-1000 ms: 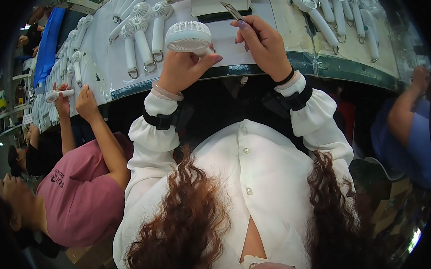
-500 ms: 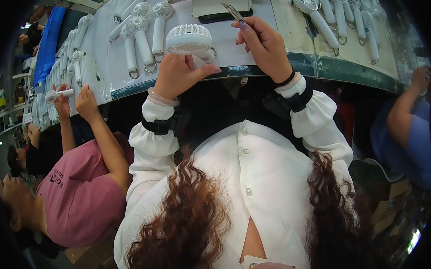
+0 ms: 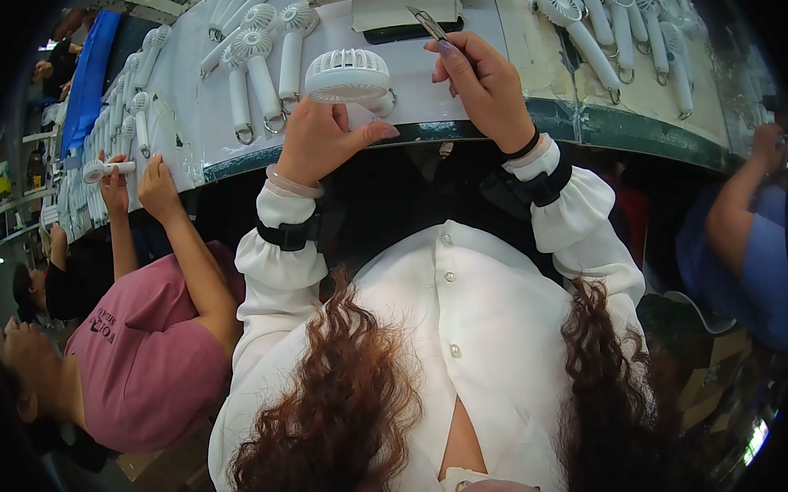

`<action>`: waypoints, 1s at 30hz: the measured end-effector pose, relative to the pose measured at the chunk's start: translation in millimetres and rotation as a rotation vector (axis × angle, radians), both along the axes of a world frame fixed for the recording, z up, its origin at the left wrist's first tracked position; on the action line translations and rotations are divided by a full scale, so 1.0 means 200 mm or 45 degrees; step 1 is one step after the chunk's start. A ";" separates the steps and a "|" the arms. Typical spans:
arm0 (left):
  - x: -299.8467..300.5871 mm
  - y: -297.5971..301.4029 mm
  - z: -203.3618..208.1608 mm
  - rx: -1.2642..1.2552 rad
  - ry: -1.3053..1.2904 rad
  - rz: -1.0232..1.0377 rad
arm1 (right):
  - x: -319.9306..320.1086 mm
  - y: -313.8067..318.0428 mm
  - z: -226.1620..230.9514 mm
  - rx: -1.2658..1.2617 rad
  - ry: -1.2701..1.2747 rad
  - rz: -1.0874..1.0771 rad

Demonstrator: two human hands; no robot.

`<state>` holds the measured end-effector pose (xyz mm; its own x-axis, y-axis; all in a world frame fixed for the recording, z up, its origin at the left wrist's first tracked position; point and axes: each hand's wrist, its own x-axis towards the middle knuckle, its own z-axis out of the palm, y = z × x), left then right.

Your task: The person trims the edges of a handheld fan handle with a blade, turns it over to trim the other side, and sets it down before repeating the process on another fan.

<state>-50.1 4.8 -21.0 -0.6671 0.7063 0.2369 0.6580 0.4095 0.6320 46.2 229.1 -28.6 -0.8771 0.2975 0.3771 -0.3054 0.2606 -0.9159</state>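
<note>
A white handheld fan [image 3: 348, 75] is held up just above the near part of the table by my left hand [image 3: 323, 139]. Its round grille head is tilted, and a metal ring shows at the handle's end. The left fingers are mostly hidden behind the fan, with the thumb stretched to the right. To the right, my right hand [image 3: 486, 88] is closed on a craft knife [image 3: 427, 22], its pointed blade angled up and to the left. The knife is apart from the fan. A dark flat case with a pale pad [image 3: 410, 17] lies behind the blade.
Several white fans [image 3: 259, 67] lie on the table left of my hands, and several more fans [image 3: 613, 25] on the right. The table's dark green edge [image 3: 442, 130] runs before me. A co-worker in pink [image 3: 152, 344] handles a fan at left; another person [image 3: 745, 239] sits at right.
My left hand has shifted very slightly with the fan, its wrist a little lower and to the left. The right hand and craft knife stay almost still.
</note>
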 end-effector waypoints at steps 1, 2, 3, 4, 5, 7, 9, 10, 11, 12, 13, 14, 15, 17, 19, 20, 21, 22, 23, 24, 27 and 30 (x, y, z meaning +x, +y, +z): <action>0.00 0.00 0.00 0.005 -0.001 -0.012 | 0.00 0.00 0.00 0.004 -0.004 0.000; 0.00 0.00 0.00 0.005 -0.002 -0.014 | 0.00 0.00 0.00 0.008 -0.008 -0.001; 0.01 0.00 0.01 0.048 -0.086 -0.039 | 0.00 0.00 0.00 0.007 -0.009 -0.002; 0.02 0.00 0.02 0.091 -0.171 -0.064 | 0.00 0.00 0.00 0.005 -0.005 -0.004; 0.03 0.00 0.02 0.133 -0.256 -0.089 | 0.00 0.00 -0.01 0.003 -0.002 -0.006; 0.05 0.04 0.05 0.167 -0.262 -0.131 | 0.00 0.00 -0.01 -0.001 0.000 -0.003; 0.06 0.10 0.07 0.238 -0.271 -0.227 | 0.00 0.01 -0.01 0.026 0.009 -0.005; 0.05 0.11 0.06 0.238 -0.273 -0.227 | 0.00 0.01 -0.01 0.040 0.013 -0.008; 0.05 0.12 0.04 0.198 -0.208 -0.190 | 0.00 0.01 -0.01 0.039 0.010 -0.009; 0.04 0.14 0.03 0.158 -0.144 -0.154 | 0.00 0.01 -0.01 0.035 0.011 -0.003; 0.04 0.15 0.02 0.118 -0.080 -0.118 | 0.00 0.00 -0.01 0.031 0.012 0.003; 0.03 0.17 0.01 0.117 -0.084 -0.120 | 0.00 0.00 -0.01 0.027 0.013 0.009; 0.01 0.19 0.01 0.116 -0.144 -0.085 | 0.00 0.01 -0.01 0.026 0.008 0.007; 0.00 0.23 0.04 0.111 -0.264 -0.006 | 0.00 0.01 -0.01 0.011 0.000 0.008; -0.03 0.24 0.01 0.099 -0.236 0.015 | 0.00 0.00 -0.01 0.001 -0.008 0.014; -0.04 0.24 0.00 0.090 -0.205 0.031 | 0.00 0.00 -0.01 0.008 0.003 0.016; -0.06 0.25 -0.01 0.081 -0.173 0.040 | 0.00 0.01 -0.01 0.016 0.014 0.011; -0.06 0.26 -0.02 0.080 -0.176 0.038 | 0.00 0.01 -0.01 0.025 0.025 0.006; -0.07 0.25 -0.03 0.123 -0.198 0.034 | 0.00 0.01 -0.01 0.024 0.023 0.003; -0.07 0.25 -0.04 0.166 -0.219 0.029 | -0.01 0.01 -0.02 0.014 0.037 -0.004; -0.09 0.26 -0.04 0.233 -0.242 0.013 | -0.02 0.01 -0.01 0.005 0.078 -0.011; -0.07 0.27 -0.01 0.278 -0.240 -0.015 | -0.01 0.02 -0.02 -0.079 0.023 -0.015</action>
<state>-63.3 58.4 -24.0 -0.7058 0.6602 0.2570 0.5245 0.2431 0.8159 44.0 232.4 -32.7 -0.8665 0.3313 0.3735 -0.3194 0.2069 -0.9247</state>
